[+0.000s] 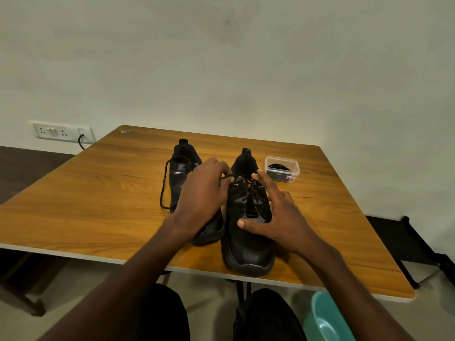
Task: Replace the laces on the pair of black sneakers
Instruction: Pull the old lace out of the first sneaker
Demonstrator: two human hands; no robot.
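Two black sneakers stand side by side on the wooden table point(98, 205), toes toward me. The right sneaker point(248, 247) is nearer. My left hand point(204, 190) pinches its black lace point(227, 177) near the top eyelets. My right hand point(275, 212) rests on that sneaker's right side, thumb on the vamp and fingers spread up along the lacing. The left sneaker point(182, 168) sits partly behind my left hand. Its loose lace point(163, 193) trails onto the table at its left.
A small clear plastic box point(282, 169) with a black coil inside stands just right of the sneakers. A teal tub point(325, 318) sits on the floor near my right knee. A wall socket point(61, 131) with a plugged cable is at far left.
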